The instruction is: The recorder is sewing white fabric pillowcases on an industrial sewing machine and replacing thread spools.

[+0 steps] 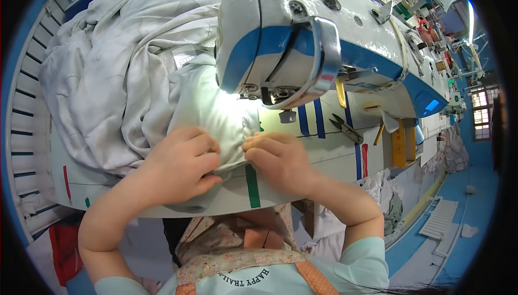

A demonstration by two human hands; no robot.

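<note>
A person is working with two hands at a big white and blue sewing machine [291,31]. The pale cloth [202,103] is lying on the desk [324,160], just left of the machine's needle end, and a bright light is shining on it. A big crumpled pile [102,74] of the same pale stuff is sitting at the far left. Folds are hiding whether it is all one piece.

The left hand [189,157] is resting on the near part of the cloth. Its fingers are bending and its thumb is sticking out, leaving a gap, so it is half open and not pinching. The right hand [275,157] is curling tight, and its fingertips seem to be pinching the cloth's right edge.

The cloth is looking soft, thin and floppy, not easy to break but easy to wrinkle. One edge is probably feeling light, while the whole pile is likely pulling heavier. It may be sliding easily on the smooth desk. The best holding spots are looking like the right edge and the flat part beside it, with fingers staying clear of the needle end. Small snips [346,129] are lying to the right.
</note>
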